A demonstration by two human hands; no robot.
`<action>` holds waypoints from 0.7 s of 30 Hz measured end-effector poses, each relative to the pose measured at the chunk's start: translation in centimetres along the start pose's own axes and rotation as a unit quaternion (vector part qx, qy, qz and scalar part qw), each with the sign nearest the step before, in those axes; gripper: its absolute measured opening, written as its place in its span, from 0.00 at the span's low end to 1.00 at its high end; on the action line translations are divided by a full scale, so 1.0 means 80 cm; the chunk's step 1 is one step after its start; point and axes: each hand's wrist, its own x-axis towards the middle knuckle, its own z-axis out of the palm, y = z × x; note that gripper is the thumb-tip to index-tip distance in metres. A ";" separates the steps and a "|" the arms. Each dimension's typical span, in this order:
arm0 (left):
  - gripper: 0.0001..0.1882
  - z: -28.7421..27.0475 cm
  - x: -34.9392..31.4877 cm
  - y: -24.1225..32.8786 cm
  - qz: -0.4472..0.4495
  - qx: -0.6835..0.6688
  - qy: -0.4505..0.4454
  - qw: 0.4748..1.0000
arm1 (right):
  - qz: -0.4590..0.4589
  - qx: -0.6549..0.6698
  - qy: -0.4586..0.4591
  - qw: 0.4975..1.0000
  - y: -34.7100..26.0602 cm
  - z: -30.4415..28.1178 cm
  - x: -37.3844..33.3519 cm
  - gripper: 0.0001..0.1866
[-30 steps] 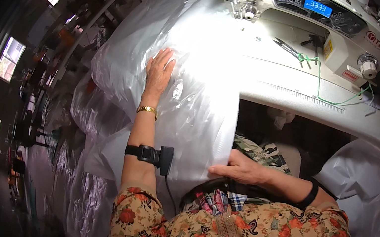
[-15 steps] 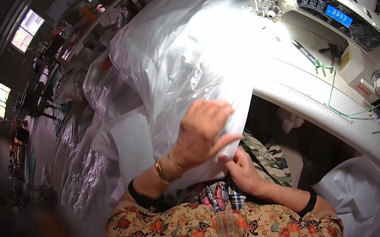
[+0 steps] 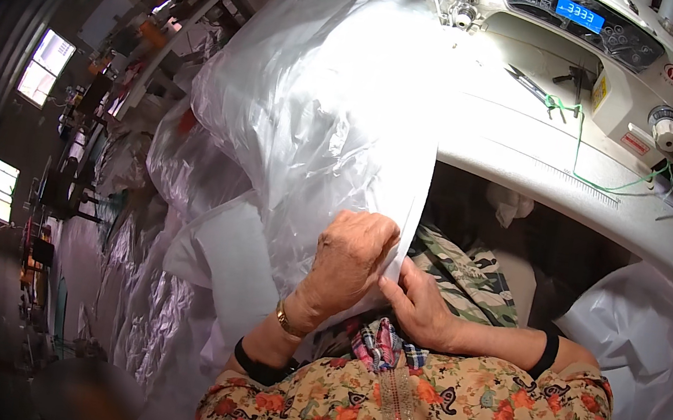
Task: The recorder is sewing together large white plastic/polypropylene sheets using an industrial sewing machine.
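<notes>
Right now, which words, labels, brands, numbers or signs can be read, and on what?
I give places only, not the wording:
Sewing machine: red brand lettering, readable.
Blue display: light digits, readable.
Yellow label, red label: too small to read.
Dark control panel: button signs too small.
Ruler scale: any numbers too small.

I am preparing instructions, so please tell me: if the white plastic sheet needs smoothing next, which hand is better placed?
Probably the left hand: it is over the white plastic sheet, whereas the right hand is at the sheet's right edge.
</notes>
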 end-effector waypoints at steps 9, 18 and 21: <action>0.03 0.014 -0.009 -0.012 -0.069 -0.159 -0.005 0.985 | -0.059 -0.135 -0.072 0.986 -0.022 -0.008 0.003 0.09; 0.07 0.012 -0.029 -0.017 -0.256 -0.366 -0.001 0.894 | -0.174 -0.175 -0.177 0.953 -0.004 -0.035 0.033 0.12; 0.10 0.000 -0.030 0.000 -0.270 -0.390 0.043 0.880 | 0.050 0.074 0.015 0.996 0.008 -0.040 0.072 0.09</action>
